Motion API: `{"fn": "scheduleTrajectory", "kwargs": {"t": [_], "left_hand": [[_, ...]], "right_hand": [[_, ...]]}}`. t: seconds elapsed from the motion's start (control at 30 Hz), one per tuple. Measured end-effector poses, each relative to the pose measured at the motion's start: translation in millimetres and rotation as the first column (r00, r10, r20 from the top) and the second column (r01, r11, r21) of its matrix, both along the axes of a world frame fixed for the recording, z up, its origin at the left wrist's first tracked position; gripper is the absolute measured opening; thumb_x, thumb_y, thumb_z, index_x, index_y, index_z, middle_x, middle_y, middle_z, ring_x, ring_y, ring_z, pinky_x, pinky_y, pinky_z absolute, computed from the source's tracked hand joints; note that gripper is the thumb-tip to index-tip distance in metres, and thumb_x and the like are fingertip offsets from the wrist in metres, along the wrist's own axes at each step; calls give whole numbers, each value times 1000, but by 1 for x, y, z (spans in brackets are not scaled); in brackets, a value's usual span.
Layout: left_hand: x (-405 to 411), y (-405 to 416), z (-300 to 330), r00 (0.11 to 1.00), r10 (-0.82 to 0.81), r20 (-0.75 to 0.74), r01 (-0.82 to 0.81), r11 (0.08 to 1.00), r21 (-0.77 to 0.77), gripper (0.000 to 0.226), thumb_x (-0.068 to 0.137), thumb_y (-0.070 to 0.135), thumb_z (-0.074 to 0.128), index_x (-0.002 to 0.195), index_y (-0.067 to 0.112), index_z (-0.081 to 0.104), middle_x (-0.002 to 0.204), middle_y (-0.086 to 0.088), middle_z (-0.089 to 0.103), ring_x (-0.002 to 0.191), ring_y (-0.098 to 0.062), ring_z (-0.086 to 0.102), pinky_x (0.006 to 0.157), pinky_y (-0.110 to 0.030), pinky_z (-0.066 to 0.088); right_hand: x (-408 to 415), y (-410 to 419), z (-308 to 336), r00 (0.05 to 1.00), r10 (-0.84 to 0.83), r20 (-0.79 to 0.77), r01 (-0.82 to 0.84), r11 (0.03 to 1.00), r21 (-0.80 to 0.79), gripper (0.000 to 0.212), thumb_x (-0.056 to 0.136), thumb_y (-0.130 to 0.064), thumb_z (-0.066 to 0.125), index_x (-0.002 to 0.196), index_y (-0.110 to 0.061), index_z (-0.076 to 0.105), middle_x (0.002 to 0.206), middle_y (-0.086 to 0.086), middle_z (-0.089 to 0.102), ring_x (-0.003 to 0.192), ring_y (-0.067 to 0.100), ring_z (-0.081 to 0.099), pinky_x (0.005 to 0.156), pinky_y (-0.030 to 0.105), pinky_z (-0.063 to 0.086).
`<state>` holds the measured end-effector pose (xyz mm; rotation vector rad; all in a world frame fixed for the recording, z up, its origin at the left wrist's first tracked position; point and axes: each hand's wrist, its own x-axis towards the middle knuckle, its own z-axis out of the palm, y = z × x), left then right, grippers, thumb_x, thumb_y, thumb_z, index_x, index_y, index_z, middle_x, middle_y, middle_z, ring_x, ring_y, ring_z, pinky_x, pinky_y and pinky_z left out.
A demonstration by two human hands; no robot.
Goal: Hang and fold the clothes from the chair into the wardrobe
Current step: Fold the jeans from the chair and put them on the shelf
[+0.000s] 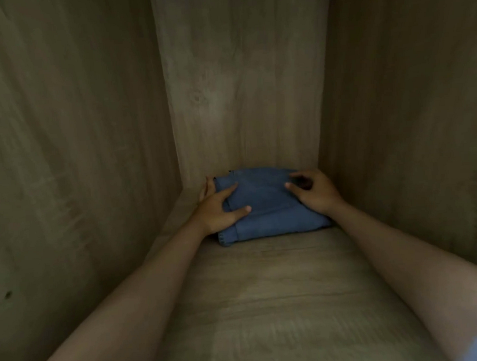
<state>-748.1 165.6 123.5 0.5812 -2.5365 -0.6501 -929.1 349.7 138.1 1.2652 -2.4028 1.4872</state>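
a person reaches both bare arms deep into a wooden wardrobe compartment [244, 110], where a folded pair of blue jeans [269, 206] lies on the shelf [266, 290], pushed close to the back panel. the left hand [219, 206] rests on the left end of the bundle, its fingers spread and fairly straight across the denim, some of them reaching round the far left edge. the right hand [313, 189] sits on the right end with its fingers bent over the top of the fold; whether it pinches the cloth or only presses on it is hard to say in the dim light. the denim shows a stitched hem at the near left corner and a seam running across the top layer.

the step in hand appears to be the placing of a folded garment: the jeans are already down on the shelf, and the hands seem to be settling or squaring them against the back. the next move likely calls for letting go without dragging the top layer, then drawing both arms straight out between the side walls so the fold stays neat.

no brand, label or writing can be read on the jeans or on the wood. neither the chair nor any other clothes are in view.
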Motion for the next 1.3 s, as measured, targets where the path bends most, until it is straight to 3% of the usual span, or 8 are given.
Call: {"fn": "scheduleTrajectory", "kwargs": {"t": [0.07, 0.17, 0.3, 0.5, 0.7, 0.87, 1.1, 1.3], "left_hand": [[-1, -1, 5, 994, -8, -107, 13, 999, 46, 91, 67, 77, 58, 143, 31, 39, 153, -12, 26, 140, -24, 29, 114, -35, 29], [-1, -2, 18, 954, 16, -300, 8, 997, 79, 43, 89, 24, 64, 128, 9, 56, 128, -9, 58, 119, -18, 53, 92, -13, 38], [-3, -13, 27, 942, 120, -314, -30, 960, 278, 50, 91, 10, 60, 139, 8, 44, 136, -5, 50, 122, -16, 48, 105, -24, 37], [-4, -12, 30, 900, 148, -410, -47, 968, 246, 30, 85, -1, 65, 115, 0, 65, 114, -15, 66, 99, -18, 61, 87, -21, 45], [-13, -7, 74, 844, 137, -518, -70, 987, 147, 25, 84, 5, 67, 109, 7, 70, 105, -11, 70, 94, -20, 65, 82, -21, 47], [-30, 1, 94, 854, 129, -505, -135, 991, 24, 30, 91, 6, 56, 120, 6, 63, 119, -10, 65, 105, -17, 59, 81, -15, 41], [-45, -4, 29, 998, 55, 19, -58, 972, 228, 73, 99, 46, 35, 152, 13, -2, 158, -7, -17, 146, -24, 6, 117, -30, 12], [-27, 6, 31, 978, 142, -152, -157, 983, -95, 69, 93, 60, 29, 139, 10, 41, 150, -13, 33, 132, -30, 40, 109, -50, 32]], "right_hand": [[-7, -3, 2, 999, 10, -52, -7, 999, 48, 43, 84, -37, 70, 122, -20, 61, 122, -4, 54, 107, 12, 54, 91, 23, 43], [-15, -7, 9, 997, 64, 32, -67, 991, 115, 52, 87, -35, 66, 134, -20, 52, 137, -1, 51, 126, 19, 49, 105, 27, 38], [-19, -8, 19, 997, 33, 66, -45, 979, 197, 60, 91, -28, 64, 144, -16, 40, 146, 3, 43, 133, 23, 41, 109, 28, 33], [-21, -11, 23, 999, -40, 24, 40, 999, -1, 39, 85, -13, 70, 122, -5, 62, 125, 11, 61, 115, 23, 55, 100, 30, 43], [-21, -11, 61, 992, -125, -36, 108, 945, -308, 14, 81, -2, 71, 94, -6, 71, 88, 4, 62, 84, 16, 56, 72, 19, 39], [-24, -16, 83, 970, -225, -92, 187, 932, -311, 7, 86, -1, 64, 92, -4, 67, 90, 11, 64, 83, 20, 56, 69, 21, 40], [-23, -33, 22, 992, -75, 103, 59, 987, 150, 60, 87, -48, 62, 132, -12, 47, 139, 12, 47, 123, 27, 50, 99, 31, 42], [-9, -16, 23, 996, 15, -89, 15, 948, 319, 79, 86, -66, 47, 149, -23, 27, 161, 3, 2, 143, 26, 24, 117, 36, 24]]}}
